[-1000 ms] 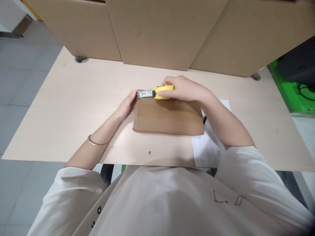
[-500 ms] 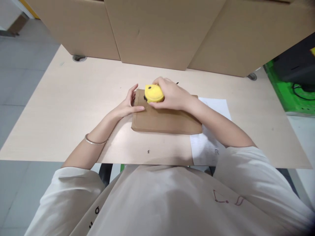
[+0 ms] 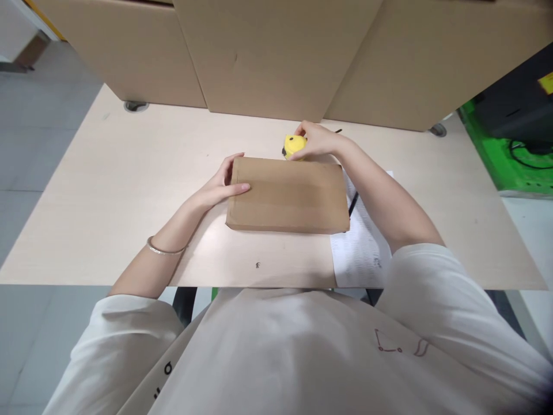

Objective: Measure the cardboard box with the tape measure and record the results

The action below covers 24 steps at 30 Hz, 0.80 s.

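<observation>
A flat brown cardboard box (image 3: 287,196) lies on the table in front of me. My left hand (image 3: 227,181) grips its left end, thumb on the top face and the other fingers at the far left side. Just beyond the box's far edge, my right hand (image 3: 314,140) has its fingers around a yellow tape measure (image 3: 294,146). The tape's case is at or close to the tabletop; its blade does not show. A printed paper sheet (image 3: 360,253) lies partly under the box's right end, with a dark pen-like stick (image 3: 353,203) on it.
Large cardboard boxes (image 3: 276,57) stand along the back of the light wooden table (image 3: 108,202). A thin black object (image 3: 339,131) pokes out behind my right wrist. Cable holes (image 3: 136,106) sit near the back corners. Black equipment on a green surface (image 3: 484,155) is at the right.
My right hand has carried the tape measure from above the box to beyond its far edge, away and to the right. My left hand keeps its hold on the box.
</observation>
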Each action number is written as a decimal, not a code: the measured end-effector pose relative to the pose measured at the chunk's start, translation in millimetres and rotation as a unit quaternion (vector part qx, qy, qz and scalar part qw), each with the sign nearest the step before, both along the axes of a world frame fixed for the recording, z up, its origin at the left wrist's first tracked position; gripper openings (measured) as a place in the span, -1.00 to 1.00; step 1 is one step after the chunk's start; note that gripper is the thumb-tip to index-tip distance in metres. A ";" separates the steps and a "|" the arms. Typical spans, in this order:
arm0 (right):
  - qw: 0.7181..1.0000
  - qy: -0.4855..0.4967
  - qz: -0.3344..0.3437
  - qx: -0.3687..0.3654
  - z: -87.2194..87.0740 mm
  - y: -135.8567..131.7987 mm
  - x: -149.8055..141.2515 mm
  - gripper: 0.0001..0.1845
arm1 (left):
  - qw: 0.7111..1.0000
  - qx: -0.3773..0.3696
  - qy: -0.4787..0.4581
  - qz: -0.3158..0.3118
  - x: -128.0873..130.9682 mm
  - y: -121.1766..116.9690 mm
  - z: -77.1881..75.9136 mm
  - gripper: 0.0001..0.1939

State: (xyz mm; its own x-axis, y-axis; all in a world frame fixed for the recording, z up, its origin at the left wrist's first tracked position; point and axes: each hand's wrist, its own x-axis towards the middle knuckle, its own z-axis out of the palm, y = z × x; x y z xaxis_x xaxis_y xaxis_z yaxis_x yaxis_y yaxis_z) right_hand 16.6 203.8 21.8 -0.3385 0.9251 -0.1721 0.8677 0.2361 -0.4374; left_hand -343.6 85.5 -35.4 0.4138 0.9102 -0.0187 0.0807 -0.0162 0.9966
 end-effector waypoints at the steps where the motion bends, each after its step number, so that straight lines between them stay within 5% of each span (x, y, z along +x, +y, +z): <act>1: 1.000 -0.007 0.002 0.009 0.7 -1.4 3.9 -0.20 | 1.000 -0.003 0.000 -0.001 -0.5 1.1 -1.4 0.23; 4: 0.997 -0.014 0.000 0.073 10.6 -17.5 32.0 -0.37 | 1.000 0.003 0.020 0.000 -4.6 1.9 2.4 0.35; 6: 0.993 -0.026 0.002 0.118 19.4 -40.7 62.6 -0.47 | 0.995 0.075 0.054 0.043 -6.4 -5.2 17.0 0.29; 10: 0.986 -0.134 0.076 0.056 24.3 -104.0 116.5 -0.68 | 0.922 0.347 0.099 0.140 18.0 -50.6 59.6 -0.39; 13: 0.972 -0.198 0.112 0.060 16.4 -145.9 125.1 -0.68 | 0.860 0.487 0.122 -0.090 74.4 -97.1 65.4 -0.66; 15: 0.964 -0.227 0.113 0.080 11.6 -165.7 119.7 -0.70 | 0.807 0.508 0.167 -0.251 121.5 -122.1 50.7 -0.66; 17: 0.959 -0.252 0.099 0.084 10.2 -179.4 114.2 -0.70 | 0.767 0.505 0.200 -0.343 164.1 -139.5 29.6 -0.68; 21: 0.951 -0.297 0.023 0.079 18.1 -194.5 124.0 -0.79 | 0.713 0.517 0.267 -0.391 211.0 -160.4 2.1 -0.07; 24: 0.953 -0.279 -0.076 0.090 32.8 -202.6 146.1 -0.71 | 0.700 0.527 0.315 -0.364 217.7 -172.9 -0.6 -0.39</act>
State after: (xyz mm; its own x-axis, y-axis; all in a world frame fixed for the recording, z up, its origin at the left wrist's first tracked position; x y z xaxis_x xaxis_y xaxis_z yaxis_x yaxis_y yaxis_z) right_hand 162.8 1.3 54.5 -0.1001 0.9878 -0.1190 0.9835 0.1163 0.1382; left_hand -125.9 -87.4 -36.1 0.9871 0.1088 0.1173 0.0880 -0.9815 0.1699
